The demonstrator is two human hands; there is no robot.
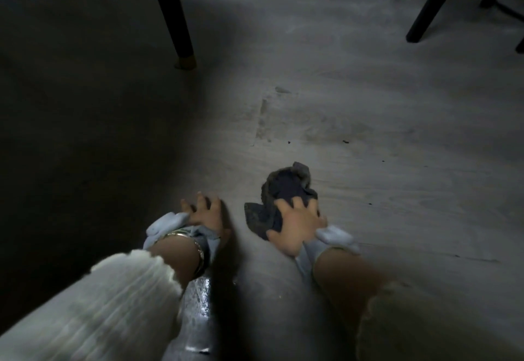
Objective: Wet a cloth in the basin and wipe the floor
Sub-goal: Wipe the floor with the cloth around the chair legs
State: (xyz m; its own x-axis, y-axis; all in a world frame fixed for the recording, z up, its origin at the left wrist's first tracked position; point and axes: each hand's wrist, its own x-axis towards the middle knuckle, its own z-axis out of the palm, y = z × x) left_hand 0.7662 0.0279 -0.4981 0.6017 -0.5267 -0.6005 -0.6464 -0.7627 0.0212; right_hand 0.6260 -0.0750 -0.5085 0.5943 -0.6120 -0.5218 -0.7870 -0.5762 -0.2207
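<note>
A dark grey crumpled cloth (pixel 286 190) lies on the grey floor (pixel 368 133) in the lower middle of the head view. My right hand (pixel 297 224) presses down on the cloth's near part, fingers spread over it. My left hand (pixel 205 213) rests flat on the bare floor to the left of the cloth, fingers spread, holding nothing. Both wrists carry pale bands, and cream sleeves cover the forearms. No basin is in view.
A dark table leg (pixel 173 14) stands at the upper left. Black chair legs (pixel 431 3) stand at the upper right. A wet shiny streak (pixel 198 304) marks the floor under my left forearm. Small dark crumbs (pixel 345 141) lie ahead of the cloth. The left side is in deep shadow.
</note>
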